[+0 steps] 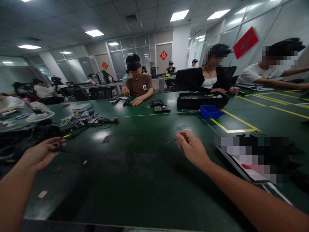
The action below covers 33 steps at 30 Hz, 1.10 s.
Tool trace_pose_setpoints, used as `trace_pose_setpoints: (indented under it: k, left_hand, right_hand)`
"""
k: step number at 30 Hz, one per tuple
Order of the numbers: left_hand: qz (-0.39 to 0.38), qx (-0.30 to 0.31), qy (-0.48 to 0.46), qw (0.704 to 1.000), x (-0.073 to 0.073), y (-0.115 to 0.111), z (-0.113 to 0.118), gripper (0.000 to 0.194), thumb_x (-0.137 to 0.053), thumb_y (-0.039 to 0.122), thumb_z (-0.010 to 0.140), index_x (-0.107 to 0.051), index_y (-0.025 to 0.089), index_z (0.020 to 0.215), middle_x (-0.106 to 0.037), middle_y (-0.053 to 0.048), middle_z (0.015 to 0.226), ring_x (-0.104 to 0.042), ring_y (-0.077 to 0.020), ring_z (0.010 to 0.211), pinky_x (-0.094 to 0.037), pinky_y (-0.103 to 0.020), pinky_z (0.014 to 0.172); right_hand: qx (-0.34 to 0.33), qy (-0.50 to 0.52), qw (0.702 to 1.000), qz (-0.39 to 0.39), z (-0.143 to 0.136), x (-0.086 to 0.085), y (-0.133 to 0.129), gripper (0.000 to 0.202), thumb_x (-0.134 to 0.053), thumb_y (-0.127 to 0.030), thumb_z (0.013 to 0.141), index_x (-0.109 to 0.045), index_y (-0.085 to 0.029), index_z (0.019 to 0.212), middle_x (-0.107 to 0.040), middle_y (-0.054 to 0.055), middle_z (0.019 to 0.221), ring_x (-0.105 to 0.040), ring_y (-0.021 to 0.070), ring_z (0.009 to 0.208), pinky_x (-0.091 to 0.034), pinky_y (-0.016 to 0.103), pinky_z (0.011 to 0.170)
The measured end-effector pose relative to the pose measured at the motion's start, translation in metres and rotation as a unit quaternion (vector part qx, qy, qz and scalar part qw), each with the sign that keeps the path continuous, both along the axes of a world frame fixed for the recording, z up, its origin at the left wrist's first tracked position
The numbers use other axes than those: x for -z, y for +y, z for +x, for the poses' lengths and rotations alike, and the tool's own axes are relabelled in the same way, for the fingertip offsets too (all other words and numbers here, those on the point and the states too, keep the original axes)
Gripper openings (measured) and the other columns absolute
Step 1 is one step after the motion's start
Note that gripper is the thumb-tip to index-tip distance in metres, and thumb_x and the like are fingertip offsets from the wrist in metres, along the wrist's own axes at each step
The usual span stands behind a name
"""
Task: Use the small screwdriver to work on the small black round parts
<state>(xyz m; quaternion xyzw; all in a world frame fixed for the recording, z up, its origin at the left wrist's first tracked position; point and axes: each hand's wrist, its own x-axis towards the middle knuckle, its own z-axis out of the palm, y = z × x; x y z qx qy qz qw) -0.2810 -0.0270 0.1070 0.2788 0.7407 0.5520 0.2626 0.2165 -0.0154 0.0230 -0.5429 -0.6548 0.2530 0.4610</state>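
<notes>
My right hand is closed around the red handle of a thin screwdriver, whose metal shaft points left above the green table. At the left, my left hand has its fingers curled round a small dark object, too blurred to name. It is beside a heap of black cables and dark parts. A yellow-tipped item lies just past its fingers. The two hands are far apart.
A blue bin and a long black case stand at the back right. Circuit boards lie mid-table. A white-edged device lies beside my right forearm. Several people sit around the tables.
</notes>
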Motion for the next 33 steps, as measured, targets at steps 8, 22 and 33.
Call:
trace_pose_setpoints:
  k: [8, 22, 33]
  left_hand:
    - [0.045, 0.259, -0.245, 0.933, 0.019, 0.031, 0.110, 0.039, -0.049, -0.006, 0.070, -0.057, 0.011, 0.104, -0.062, -0.006, 0.090, -0.060, -0.0147, 0.082, -0.055, -0.027, 0.076]
    - [0.092, 0.529, 0.108, 0.836, 0.074, 0.028, 0.284, 0.039, -0.065, 0.001, 0.079, -0.062, 0.021, 0.113, -0.066, -0.005, 0.114, -0.061, -0.0202, 0.107, -0.045, -0.037, 0.101]
    - [0.139, 0.539, 0.266, 0.787, 0.109, 0.035, 0.273, 0.045, -0.063, 0.006, 0.085, -0.061, 0.025, 0.126, -0.062, -0.003, 0.127, -0.056, -0.0195, 0.119, -0.042, -0.038, 0.109]
  right_hand:
    - [-0.004, 0.010, 1.000, -0.001, 0.000, -0.001, -0.002, 0.029, -0.045, -0.045, 0.097, -0.062, -0.022, 0.100, -0.065, 0.002, 0.072, -0.062, 0.0194, 0.069, -0.046, 0.032, 0.061]
    - [-0.019, 0.006, 1.000, 0.009, -0.004, -0.005, -0.011, 0.034, -0.056, -0.050, 0.091, -0.065, -0.021, 0.075, -0.063, -0.001, 0.061, -0.057, 0.0156, 0.055, -0.040, 0.028, 0.053]
    - [-0.039, 0.176, 0.982, 0.059, -0.004, 0.003, -0.008, 0.026, -0.059, -0.044, 0.092, -0.067, -0.020, 0.096, -0.069, 0.002, 0.075, -0.066, 0.0175, 0.070, -0.053, 0.031, 0.067]
